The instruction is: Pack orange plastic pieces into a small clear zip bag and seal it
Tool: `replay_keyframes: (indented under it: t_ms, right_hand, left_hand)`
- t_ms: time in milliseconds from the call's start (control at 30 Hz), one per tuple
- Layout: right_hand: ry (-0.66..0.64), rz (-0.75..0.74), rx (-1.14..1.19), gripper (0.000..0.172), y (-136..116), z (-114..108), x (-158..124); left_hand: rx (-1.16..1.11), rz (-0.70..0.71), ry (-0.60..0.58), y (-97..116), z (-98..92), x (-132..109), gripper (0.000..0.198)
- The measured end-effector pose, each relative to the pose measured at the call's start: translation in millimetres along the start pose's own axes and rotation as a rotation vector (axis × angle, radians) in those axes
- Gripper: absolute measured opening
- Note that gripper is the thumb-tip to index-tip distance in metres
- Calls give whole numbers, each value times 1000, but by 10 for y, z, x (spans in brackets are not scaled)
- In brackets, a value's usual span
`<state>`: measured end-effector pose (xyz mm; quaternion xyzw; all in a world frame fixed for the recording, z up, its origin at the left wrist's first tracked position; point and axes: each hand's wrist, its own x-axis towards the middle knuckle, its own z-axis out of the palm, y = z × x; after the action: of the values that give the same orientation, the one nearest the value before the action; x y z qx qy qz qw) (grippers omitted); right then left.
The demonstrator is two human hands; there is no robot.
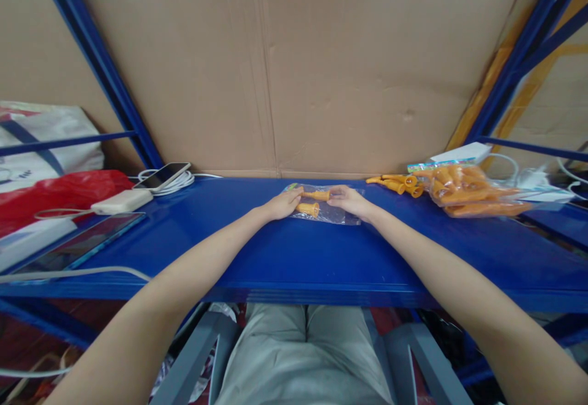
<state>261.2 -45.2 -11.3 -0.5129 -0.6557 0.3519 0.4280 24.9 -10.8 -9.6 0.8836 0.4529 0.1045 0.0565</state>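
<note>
A clear plastic bag [340,216] lies flat on the blue shelf in front of me. Two orange horn-shaped plastic pieces are at the bag, an upper one [318,195] and a lower one [309,209]; whether both are fully inside it I cannot make out. My left hand [285,203] rests on the bag's left part, fingers closed at the narrow ends of the pieces. From the right, my right hand [351,201] has its fingers curled on the bag, beside the wide end of the upper piece.
Several loose orange pieces [399,184] lie to the right, beside a filled bag of orange pieces [468,189]. At left are a phone [164,176] on a coiled white cable, a white power adapter [122,201], a tablet [87,242] and a red bag [68,190]. Cardboard [321,74] walls the back.
</note>
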Motion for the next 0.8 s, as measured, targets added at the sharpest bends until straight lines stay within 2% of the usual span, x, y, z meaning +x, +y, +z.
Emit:
replay_keyframes:
  t_ms: [167, 333, 433, 633, 800]
  right_hand:
    - [43, -125, -132, 17, 103, -12, 60]
    - [-21, -281, -224, 11, 174, -72, 94]
    - [-13, -296, -255, 10, 187, -72, 120]
    - [130, -278, -399, 11, 167, 10, 149]
    - [122, -260, -373, 12, 175, 36, 145]
  left_hand:
    - [-18, 40, 12, -16, 17, 13, 61]
    - [-34, 28, 14, 7, 1, -7, 61]
    - [-27, 15, 1, 34, -23, -21, 62]
    - [-11, 33, -13, 32, -39, -18, 60]
    - [-6, 38, -10, 2, -26, -8, 59]
